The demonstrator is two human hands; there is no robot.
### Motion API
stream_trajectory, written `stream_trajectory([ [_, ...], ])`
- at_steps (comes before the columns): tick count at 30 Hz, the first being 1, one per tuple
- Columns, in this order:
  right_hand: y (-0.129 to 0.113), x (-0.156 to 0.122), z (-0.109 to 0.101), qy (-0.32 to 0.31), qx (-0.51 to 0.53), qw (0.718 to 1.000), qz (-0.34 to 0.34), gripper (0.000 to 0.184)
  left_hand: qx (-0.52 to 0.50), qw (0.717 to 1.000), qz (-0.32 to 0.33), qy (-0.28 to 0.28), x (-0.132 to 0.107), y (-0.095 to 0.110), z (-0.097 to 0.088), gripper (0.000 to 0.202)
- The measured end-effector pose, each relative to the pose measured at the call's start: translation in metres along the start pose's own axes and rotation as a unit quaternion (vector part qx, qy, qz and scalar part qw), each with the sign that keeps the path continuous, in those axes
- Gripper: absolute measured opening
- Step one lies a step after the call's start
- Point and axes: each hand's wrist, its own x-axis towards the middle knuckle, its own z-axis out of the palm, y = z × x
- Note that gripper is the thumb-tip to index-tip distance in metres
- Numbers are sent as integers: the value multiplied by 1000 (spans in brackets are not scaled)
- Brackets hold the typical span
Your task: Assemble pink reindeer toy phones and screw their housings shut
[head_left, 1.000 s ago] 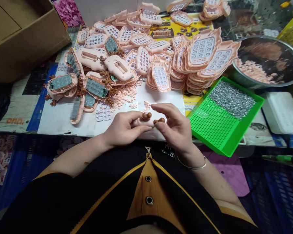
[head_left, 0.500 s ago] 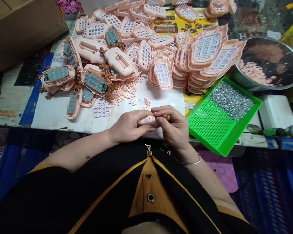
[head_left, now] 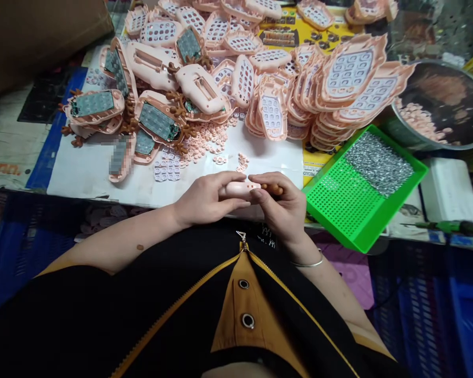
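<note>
Close to the table's front edge, both hands grip one toy phone (head_left: 236,188) with a pale pink plastic case and brown antler-like parts. My left hand (head_left: 205,197) wraps round the pink end, thumb in front and fingers behind. At the antler end, my right hand (head_left: 286,205) pinches the case, its fingers round the brown antlers (head_left: 274,189). The phone is held edge-on, so its faces are hidden. Just beyond the hands lie small pink button pieces (head_left: 242,161) and a pale keypad sheet (head_left: 167,165).
Half-built phones with circuit boards (head_left: 157,121) lie at left. Stacked pink shells (head_left: 347,73) stand at centre right. A green basket (head_left: 331,210) holds many screws (head_left: 378,163). Beyond it are a metal bowl (head_left: 465,94) and a green electric screwdriver (head_left: 453,227). A cardboard box (head_left: 43,42) sits upper left.
The phone has turned slightly in my hands, showing more of its pink edge. The left fingers have shifted a little along it. The camera view has moved slightly.
</note>
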Motion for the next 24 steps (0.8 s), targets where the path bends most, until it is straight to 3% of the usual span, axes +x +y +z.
stream_trajectory([
  [3, 5, -2, -2, -13, 16, 999, 35, 23, 31, 1000, -3, 0, -6, -2, -8, 34],
  [6, 8, -6, 0, -32, 33, 997, 62, 29, 71, 997, 42, 12, -11, -2, -7, 28],
  [10, 13, -10, 5, 15, 22, 997, 75, 32, 126, 988, 80, 40, -10, -2, 2, 25],
  [17, 19, -7, 3, 23, 52, 992, 113, 35, 121, 992, -24, 21, -10, -8, -14, 39],
  [24, 22, -4, 1, 35, 54, 991, 119, 39, 180, 983, 7, 32, -19, -14, -21, 29],
])
